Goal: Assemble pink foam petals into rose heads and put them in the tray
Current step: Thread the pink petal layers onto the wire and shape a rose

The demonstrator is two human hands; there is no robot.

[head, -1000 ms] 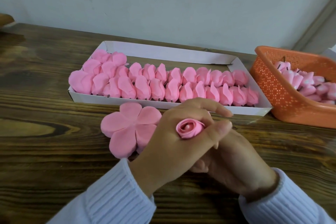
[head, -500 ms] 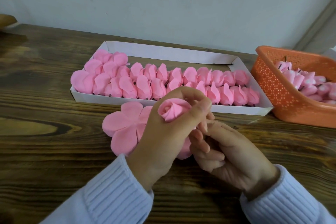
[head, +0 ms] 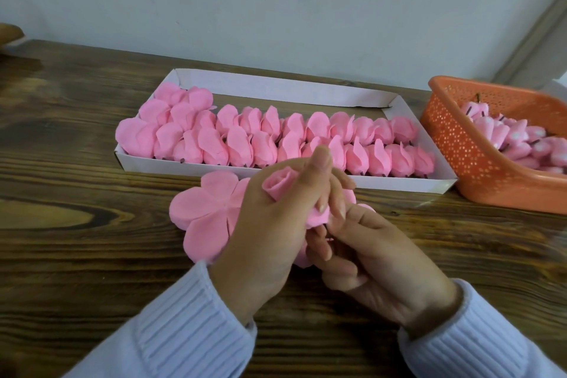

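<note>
Holds bud (head: 280, 186) pinched in left hand (head: 270, 224) above worktop (head: 76, 255), near tray (head: 276, 86); curls right hand (head: 377, 255) beneath, grip unclear. Has two rows of rose heads (head: 233, 144) trayed. Probably still needs petals (head: 202, 212) wrapped on, then traying.

Your left hand (head: 270, 239) covers the right part of the flat petal sheet (head: 205, 212) and the base of the rose bud (head: 280, 182). Fingertips of your right hand (head: 377, 261) sit partly behind it. The orange basket (head: 454, 156) runs off the right edge.
</note>
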